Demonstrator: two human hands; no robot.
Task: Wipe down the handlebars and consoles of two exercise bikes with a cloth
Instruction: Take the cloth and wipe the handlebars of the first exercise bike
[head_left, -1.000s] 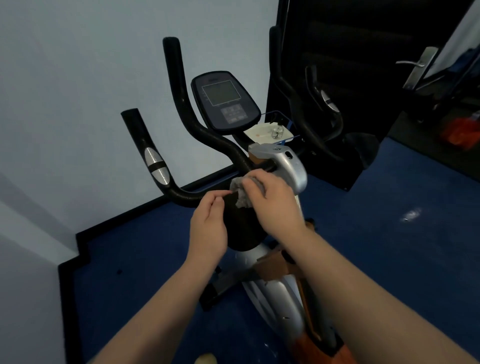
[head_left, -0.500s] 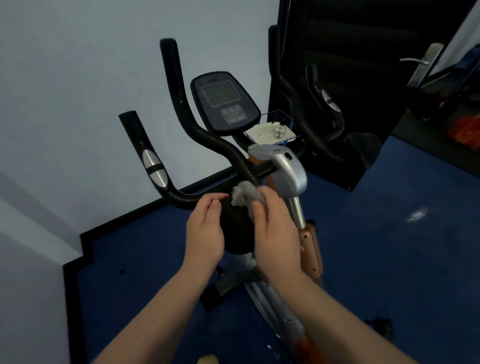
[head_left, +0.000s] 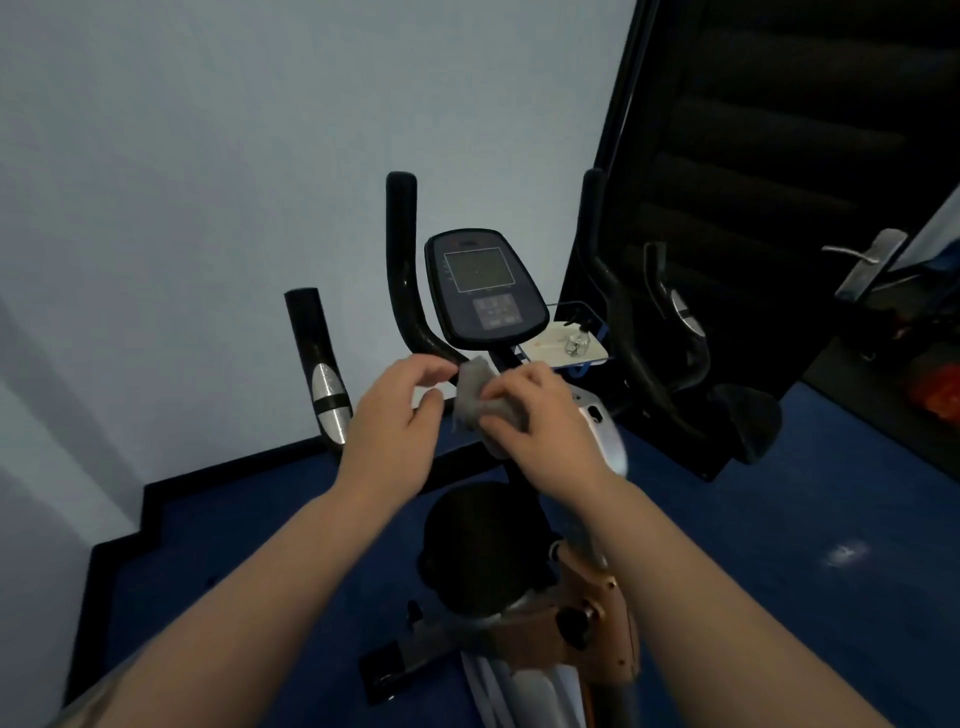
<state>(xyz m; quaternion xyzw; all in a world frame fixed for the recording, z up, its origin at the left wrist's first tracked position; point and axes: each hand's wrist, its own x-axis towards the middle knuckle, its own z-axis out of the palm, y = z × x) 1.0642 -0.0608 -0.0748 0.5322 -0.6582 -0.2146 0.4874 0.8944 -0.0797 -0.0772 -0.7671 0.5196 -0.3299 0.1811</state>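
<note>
The exercise bike (head_left: 519, 571) fills the middle of the frame, its black handlebars (head_left: 402, 270) rising at upper centre around the console (head_left: 485, 291). At frame centre my right hand (head_left: 540, 415) has its fingers curled around the grey cloth (head_left: 475, 389), bunched just below the console. My left hand (head_left: 395, 415) hangs beside it, fingers loosely curled on nothing I can make out. I should spread the cloth flat, then wrap it round the nearest bar and rub along its length.

Dim, bluish light; soft blur, wide-angle edge distortion.
</note>
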